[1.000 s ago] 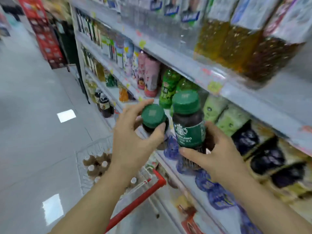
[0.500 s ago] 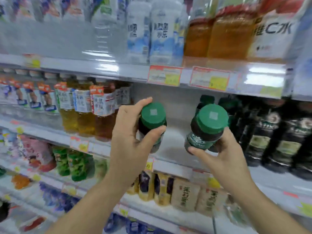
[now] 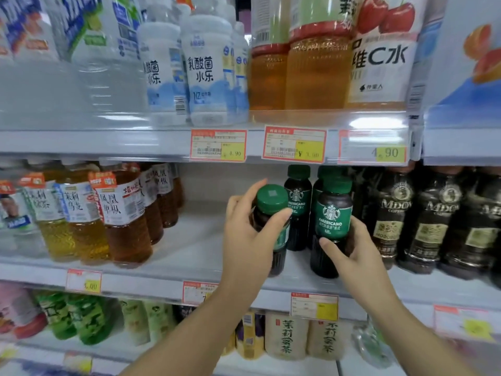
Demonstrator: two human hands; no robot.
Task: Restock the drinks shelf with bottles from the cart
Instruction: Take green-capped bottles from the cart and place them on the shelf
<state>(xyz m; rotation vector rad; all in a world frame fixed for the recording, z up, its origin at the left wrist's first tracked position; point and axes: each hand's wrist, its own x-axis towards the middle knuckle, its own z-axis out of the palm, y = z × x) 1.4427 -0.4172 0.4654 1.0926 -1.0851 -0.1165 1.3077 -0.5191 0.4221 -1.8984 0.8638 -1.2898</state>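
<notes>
Bottles (image 3: 333, 226) at white shop shelf (image 3: 189, 256)

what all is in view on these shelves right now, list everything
coffee bottles in hand: two, dark with green caps, at the middle shelf front
coffee bottles on shelf: at least two, same kind, behind the held ones
black coffee bottles: at least three, middle shelf, right
tea bottles: several, amber and yellow, middle shelf, left
white bottles: several, top shelf, centre
orange drinks: two, top shelf
price tags: red and yellow, on shelf edges
lower shelf bottles: green, cream, pink
left hand: shut on one bottle
right hand: shut on the other
</notes>
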